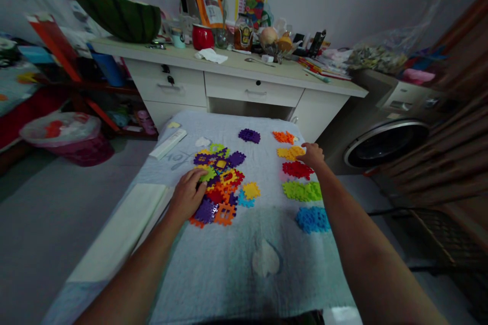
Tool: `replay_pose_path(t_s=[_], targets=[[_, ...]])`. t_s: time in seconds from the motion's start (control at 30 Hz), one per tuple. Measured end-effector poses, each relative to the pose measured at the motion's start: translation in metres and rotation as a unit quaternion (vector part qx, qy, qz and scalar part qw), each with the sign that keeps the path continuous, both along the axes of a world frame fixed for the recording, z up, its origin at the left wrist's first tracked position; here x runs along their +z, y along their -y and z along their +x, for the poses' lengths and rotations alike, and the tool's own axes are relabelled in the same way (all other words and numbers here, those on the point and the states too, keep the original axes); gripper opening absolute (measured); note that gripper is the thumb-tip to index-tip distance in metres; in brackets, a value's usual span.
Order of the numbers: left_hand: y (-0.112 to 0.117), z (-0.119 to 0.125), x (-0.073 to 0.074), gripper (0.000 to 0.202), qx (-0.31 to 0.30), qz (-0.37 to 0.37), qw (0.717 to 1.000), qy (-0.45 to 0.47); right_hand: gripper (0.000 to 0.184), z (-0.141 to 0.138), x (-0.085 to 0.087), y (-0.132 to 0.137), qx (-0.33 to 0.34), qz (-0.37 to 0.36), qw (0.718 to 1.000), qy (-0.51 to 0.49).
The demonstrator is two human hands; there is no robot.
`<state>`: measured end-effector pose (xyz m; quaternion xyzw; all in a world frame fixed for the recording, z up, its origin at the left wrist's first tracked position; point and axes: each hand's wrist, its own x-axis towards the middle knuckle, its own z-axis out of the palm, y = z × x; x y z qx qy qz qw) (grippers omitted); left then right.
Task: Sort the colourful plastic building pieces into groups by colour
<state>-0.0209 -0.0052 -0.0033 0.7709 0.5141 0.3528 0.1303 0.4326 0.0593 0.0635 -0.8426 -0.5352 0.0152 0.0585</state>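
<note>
A mixed heap of coloured plastic interlocking tiles (221, 183) lies in the middle of a pale blue towel-covered table (236, 259). My left hand (187, 194) rests on the heap's left edge, fingers curled over the tiles. To the right, sorted piles lie in a column: orange (284, 136), yellow (290, 153), red (296, 169), green (302, 191) and blue (312, 219); a purple pile (249, 135) sits further back. My right hand (312, 154) reaches to the yellow pile, fingers closed at its right edge; what it holds is hidden.
A white remote (168, 143) and a white folded cloth (125, 223) lie on the table's left side. Behind stands a cluttered white desk (244, 68) with a watermelon half (122, 15) and red mug (202, 37). A washing machine (385, 144) is right, a pink bin (68, 137) left.
</note>
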Motion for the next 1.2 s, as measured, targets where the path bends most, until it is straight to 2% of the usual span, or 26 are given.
replay_pose_path(t_s=[0.17,0.4,0.67,0.8,0.9,1.0,1.1,1.2], targets=[[0.001,0.0,0.001,0.035,0.0,-0.005,1.0,0.005,0.084,0.002,0.006,-0.009,0.041,-0.071,0.996,0.017],[0.001,-0.001,0.0,0.034,-0.007,-0.006,1.0,0.015,0.088,0.006,0.001,-0.02,0.072,-0.12,0.989,0.045],[0.0,-0.003,-0.003,0.035,-0.007,-0.006,1.0,0.011,0.078,0.001,0.001,-0.02,0.073,-0.111,0.99,0.04],[0.0,-0.002,-0.002,0.034,-0.005,-0.004,1.0,0.007,0.075,-0.008,0.013,-0.011,0.062,-0.046,0.997,0.006],[-0.001,-0.001,-0.001,0.033,-0.002,-0.001,1.0,0.009,0.06,-0.035,0.018,0.003,0.098,0.062,0.992,-0.051],[0.0,0.0,0.001,0.032,0.004,-0.002,1.0,0.009,0.044,-0.086,0.01,0.026,0.202,0.142,0.952,-0.18],[0.001,0.001,0.002,0.031,0.007,-0.008,1.0,0.01,0.034,-0.141,-0.005,0.053,0.275,0.107,0.915,-0.277],[0.004,0.001,0.004,0.031,0.006,-0.016,1.0,0.01,0.031,-0.174,-0.016,0.071,0.311,0.073,0.908,-0.271]])
